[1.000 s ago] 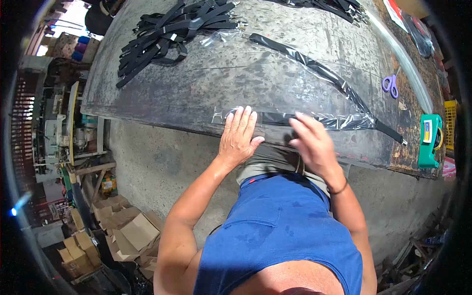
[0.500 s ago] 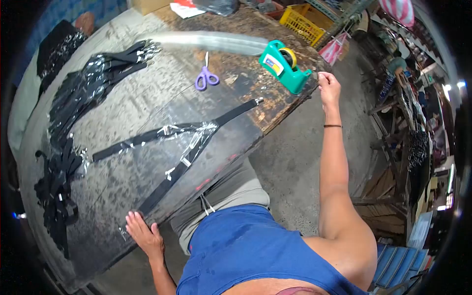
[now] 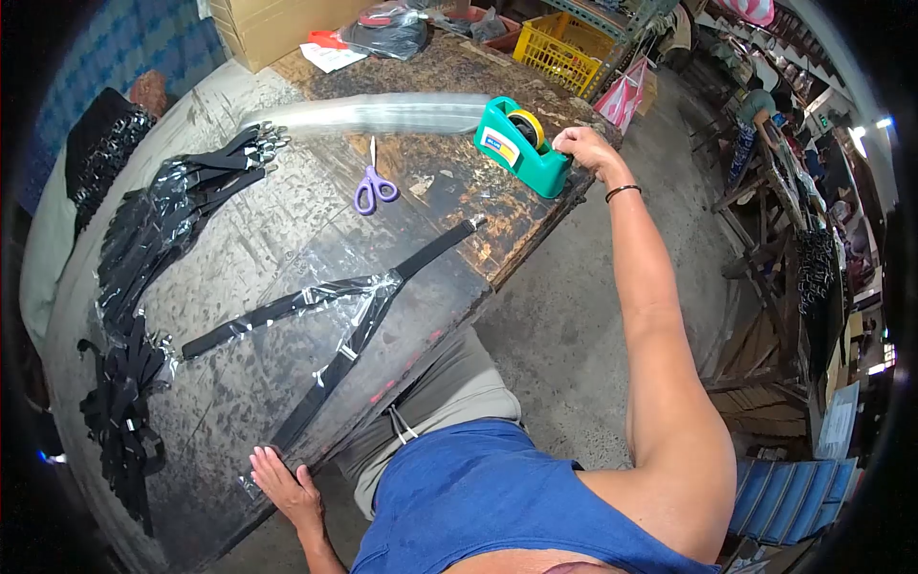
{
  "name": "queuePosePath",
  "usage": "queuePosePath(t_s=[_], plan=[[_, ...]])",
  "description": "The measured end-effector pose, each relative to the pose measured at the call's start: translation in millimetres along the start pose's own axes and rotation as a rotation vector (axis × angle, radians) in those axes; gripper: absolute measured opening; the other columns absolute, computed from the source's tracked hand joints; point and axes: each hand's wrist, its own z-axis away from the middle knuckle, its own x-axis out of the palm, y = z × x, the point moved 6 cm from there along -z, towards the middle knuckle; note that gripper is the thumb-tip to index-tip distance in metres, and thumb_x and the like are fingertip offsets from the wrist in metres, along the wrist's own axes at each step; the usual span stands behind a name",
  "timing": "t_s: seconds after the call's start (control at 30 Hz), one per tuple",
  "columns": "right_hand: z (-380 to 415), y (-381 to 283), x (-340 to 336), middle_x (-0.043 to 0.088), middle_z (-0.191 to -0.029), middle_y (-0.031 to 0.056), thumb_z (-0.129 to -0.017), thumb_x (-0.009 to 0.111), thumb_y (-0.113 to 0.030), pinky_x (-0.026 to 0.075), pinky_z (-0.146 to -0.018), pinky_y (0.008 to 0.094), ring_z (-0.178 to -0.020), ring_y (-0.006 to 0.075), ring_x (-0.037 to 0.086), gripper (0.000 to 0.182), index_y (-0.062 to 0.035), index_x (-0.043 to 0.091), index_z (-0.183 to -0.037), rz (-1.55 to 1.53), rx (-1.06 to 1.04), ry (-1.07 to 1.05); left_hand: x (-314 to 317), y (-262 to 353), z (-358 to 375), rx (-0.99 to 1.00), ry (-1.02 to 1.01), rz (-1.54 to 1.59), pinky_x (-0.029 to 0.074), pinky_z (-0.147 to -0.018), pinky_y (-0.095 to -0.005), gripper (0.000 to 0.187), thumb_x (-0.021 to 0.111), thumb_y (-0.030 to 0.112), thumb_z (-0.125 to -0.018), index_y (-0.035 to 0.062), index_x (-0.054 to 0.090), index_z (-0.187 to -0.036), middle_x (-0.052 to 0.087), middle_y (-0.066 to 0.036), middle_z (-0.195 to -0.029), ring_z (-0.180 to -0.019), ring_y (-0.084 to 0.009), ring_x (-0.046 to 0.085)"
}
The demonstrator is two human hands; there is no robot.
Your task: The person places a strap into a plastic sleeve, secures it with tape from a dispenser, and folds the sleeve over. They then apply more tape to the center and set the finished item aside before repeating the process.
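Observation:
My left hand point(image 3: 287, 486) lies with fingers spread on the table's near edge, beside the lower end of a black Y-shaped strap point(image 3: 387, 287) with clear plastic on it. At the cutting end of a green tape dispenser point(image 3: 521, 158), my right hand point(image 3: 585, 150) has its fingertips pinched together; whatever they hold is too small to make out. Purple scissors point(image 3: 375, 187) rest left of the dispenser. A stack of clear plastic strips point(image 3: 373, 113) extends leftward from behind it.
Bundled black straps point(image 3: 158, 215) cover the table's left side. A cardboard box point(image 3: 277, 29), a black plastic bag point(image 3: 387, 36) and a yellow crate point(image 3: 559, 53) stand at the back. Another person point(image 3: 755, 110) is at the far right.
My right hand has moved left to the dispenser's cutting end. The view has shifted, so the table items sit slightly lower and further left. My left hand still rests at the edge.

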Motion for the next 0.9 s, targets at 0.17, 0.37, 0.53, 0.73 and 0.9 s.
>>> queuePosePath(t_s=[0.17,0.37,0.53,0.73,0.9], plan=[[-2,-13,-8,0.067,-0.087,0.002,-0.089,0.066,-0.012,0.048,-0.075,0.0311,-0.081,0.0131,0.059,0.011,-0.0013,0.069,-0.092,0.009,-0.028,0.111,1,-1,1,-0.004,-0.008,-0.003,0.014,-0.12,-0.052,0.063,0.037,0.042,-0.106,-0.0011,0.032,-0.152,0.029,-0.02,-0.159,-0.15,-0.038,0.022],[30,-5,-12,0.063,-0.08,0.0031,-0.087,0.068,-0.01,0.045,-0.058,0.0297,-0.067,0.0121,0.057,0.017,-0.0005,0.063,-0.1,-0.091,-0.049,0.243,1,0,0,-0.011,-0.02,-0.012,0.017,-0.119,-0.0545,0.066,0.038,0.044,-0.106,-0.0032,0.033,-0.151,0.03,-0.022,-0.158,-0.148,-0.0402,0.023],[45,22,-3,0.064,-0.083,0.0028,-0.089,0.068,-0.009,0.043,-0.056,0.0245,-0.068,0.0115,0.059,0.024,-0.0075,0.056,-0.109,-0.416,0.138,0.181,1,1,-1,-0.014,-0.028,-0.012,0.017,-0.119,-0.0545,0.065,0.038,0.044,-0.106,-0.0032,0.033,-0.151,0.03,-0.022,-0.158,-0.148,-0.0401,0.023],[55,31,7,0.065,-0.085,0.0029,-0.088,0.068,-0.009,0.046,-0.063,0.0289,-0.07,0.0118,0.061,0.029,-0.0096,0.054,-0.113,-0.622,0.169,0.22,1,0,0,-0.011,-0.015,-0.006,0.017,-0.119,-0.0545,0.066,0.037,0.045,-0.106,-0.0034,0.033,-0.151,0.03,-0.022,-0.158,-0.148,-0.0403,0.023],[36,40,-2,0.066,-0.085,0.005,-0.083,0.07,-0.008,0.05,-0.068,0.0341,-0.073,0.0195,0.063,0.037,-0.0062,0.055,-0.116,-0.314,-0.08,0.329,2,-2,0,0.015,0.029,-0.023,0.019,-0.119,-0.0541,0.066,0.038,0.045,-0.105,-0.0032,0.034,-0.15,0.033,-0.022,-0.157,-0.147,-0.0406,0.026]])
